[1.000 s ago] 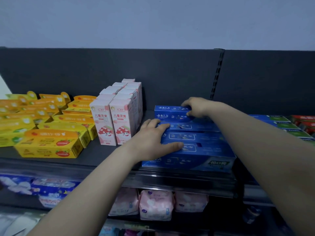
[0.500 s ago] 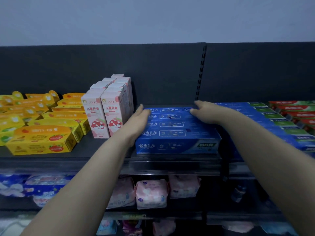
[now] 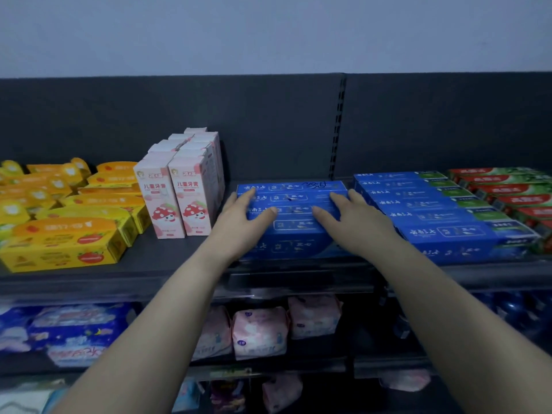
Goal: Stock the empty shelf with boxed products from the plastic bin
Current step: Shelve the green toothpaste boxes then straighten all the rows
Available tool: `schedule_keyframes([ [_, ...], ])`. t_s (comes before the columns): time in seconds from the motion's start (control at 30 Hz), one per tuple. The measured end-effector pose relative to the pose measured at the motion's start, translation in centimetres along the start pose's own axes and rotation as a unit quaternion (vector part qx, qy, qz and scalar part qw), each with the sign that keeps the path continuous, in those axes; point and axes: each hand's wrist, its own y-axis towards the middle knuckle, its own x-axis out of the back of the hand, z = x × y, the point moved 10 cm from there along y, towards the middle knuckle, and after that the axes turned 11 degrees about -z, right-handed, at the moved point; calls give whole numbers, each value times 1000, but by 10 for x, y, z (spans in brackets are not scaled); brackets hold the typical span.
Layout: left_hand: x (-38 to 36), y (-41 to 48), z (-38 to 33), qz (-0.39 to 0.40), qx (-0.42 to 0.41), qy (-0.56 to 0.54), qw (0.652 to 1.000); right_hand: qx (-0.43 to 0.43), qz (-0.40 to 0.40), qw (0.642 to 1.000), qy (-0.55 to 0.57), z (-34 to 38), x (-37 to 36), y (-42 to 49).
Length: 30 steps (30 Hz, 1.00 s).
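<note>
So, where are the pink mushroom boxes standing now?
In the head view the pink boxes stand upright left of centre on the shelf, between the yellow boxes and the blue boxes under the left hand and right hand.

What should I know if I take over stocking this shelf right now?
Left hand: open, flat on the blue boxes.
Right hand: open, flat on the same boxes.
Those boxes lie on the shelf, between the pink boxes and the blue-green boxes.
Done: this batch is shelved.
Left: square it up; the bin is out of view, so remaining stock is unknown.
</note>
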Motion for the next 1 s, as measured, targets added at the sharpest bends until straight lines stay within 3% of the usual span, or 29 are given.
schedule_keyframes([
  [0.27, 11, -4, -10, -46, -15, 60, 997, 45, -51, 996, -54, 13, 16, -4],
  [0.4, 79, -26, -41, -225, -127, 76, 963, 170, -128, 977, -1, 68, 38, -18],
  [0.47, 124, -35, -37, -317, -160, 98, 930, 210, -122, 967, 81, 97, 41, -24],
  [0.53, 157, -32, -15, -341, -148, 122, 920, 215, -81, 952, 200, 125, 39, -28],
  [0.63, 178, -8, 22, -254, -83, 113, 957, 177, 21, 914, 365, 165, 29, -22],
  [0.73, 176, 17, 50, -136, 33, -42, 989, 130, 81, 893, 424, 197, 22, -8],
  [0.9, 148, 45, 50, -46, 99, -203, 973, 55, 95, 899, 424, 223, 2, 12],
  [1.0, 139, 56, 53, -26, 115, -274, 954, -11, 105, 880, 463, 227, -21, 19],
])
